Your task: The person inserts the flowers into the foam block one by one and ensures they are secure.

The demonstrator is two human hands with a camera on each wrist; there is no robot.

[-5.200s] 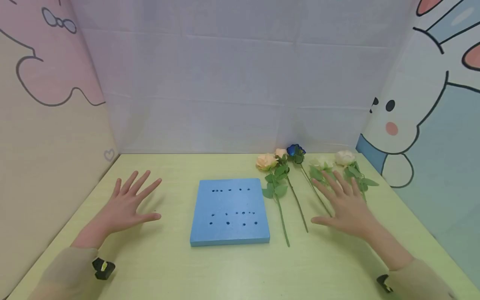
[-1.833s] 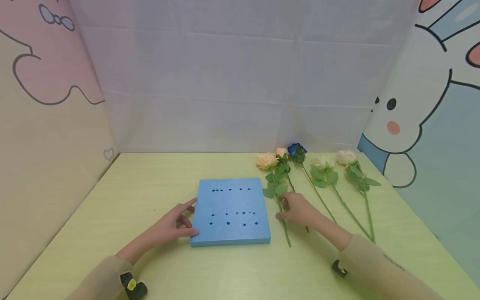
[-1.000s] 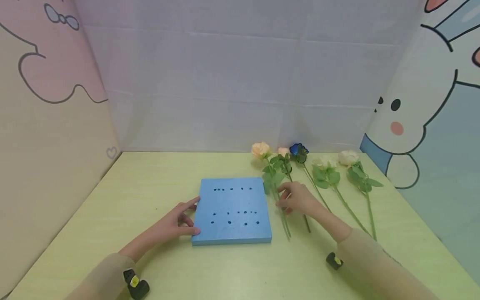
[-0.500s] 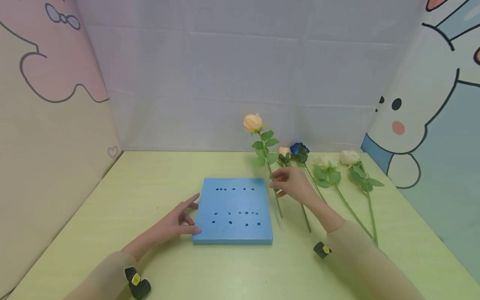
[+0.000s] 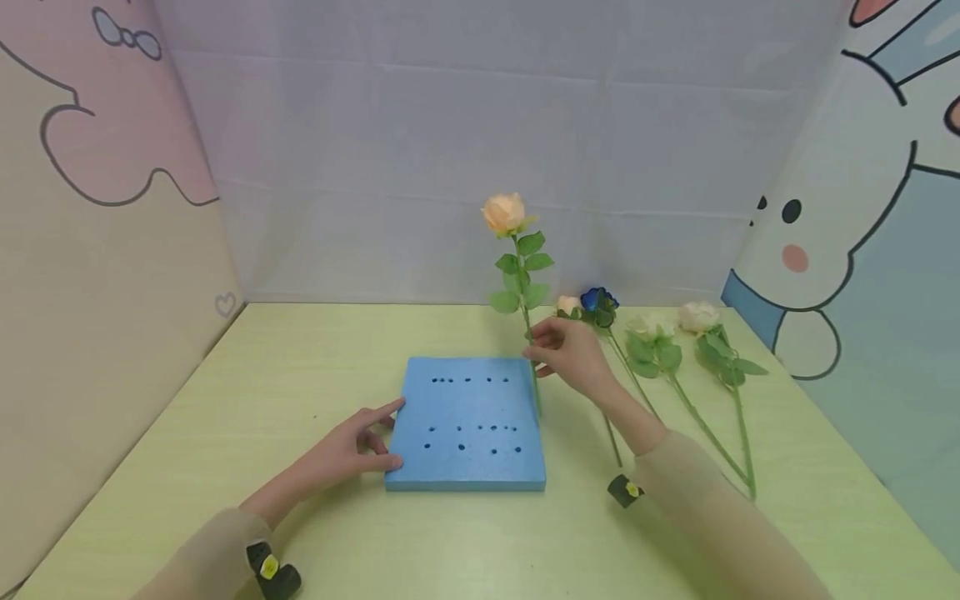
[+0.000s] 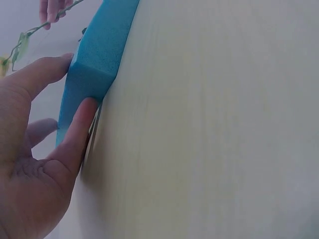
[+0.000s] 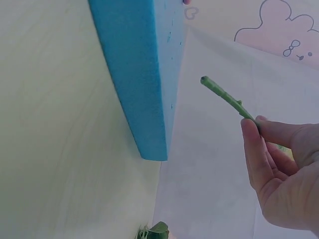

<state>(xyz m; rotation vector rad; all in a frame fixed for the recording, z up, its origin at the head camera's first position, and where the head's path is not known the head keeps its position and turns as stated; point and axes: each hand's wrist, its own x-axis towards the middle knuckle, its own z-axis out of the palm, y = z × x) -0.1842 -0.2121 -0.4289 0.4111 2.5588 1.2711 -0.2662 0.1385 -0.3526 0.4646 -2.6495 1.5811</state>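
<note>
A flat blue foam board (image 5: 468,404) with rows of small holes lies in the middle of the table. Fingertips and thumb of my left hand (image 5: 356,442) rest against its left edge and near corner; the left wrist view shows the spread fingers touching the board's side (image 6: 94,74). With thumb and fingers, my right hand (image 5: 570,354) pinches the stem of a peach artificial rose (image 5: 504,214), held nearly upright over the board's right edge. In the right wrist view the cut end of the stem (image 7: 219,90) points free in the air, apart from the board (image 7: 134,74).
Right of the board lie a smaller peach rose (image 5: 567,305), a blue rose (image 5: 598,302), a pale cream rose (image 5: 651,329) and a white rose (image 5: 699,317). A white sheet (image 5: 397,167) stands behind the table (image 5: 315,358). Cartoon-printed side walls flank it.
My right hand has picked the peach rose off the table, raised it upright and carried it left to the board. My left hand has come in to the board's left edge and stays there.
</note>
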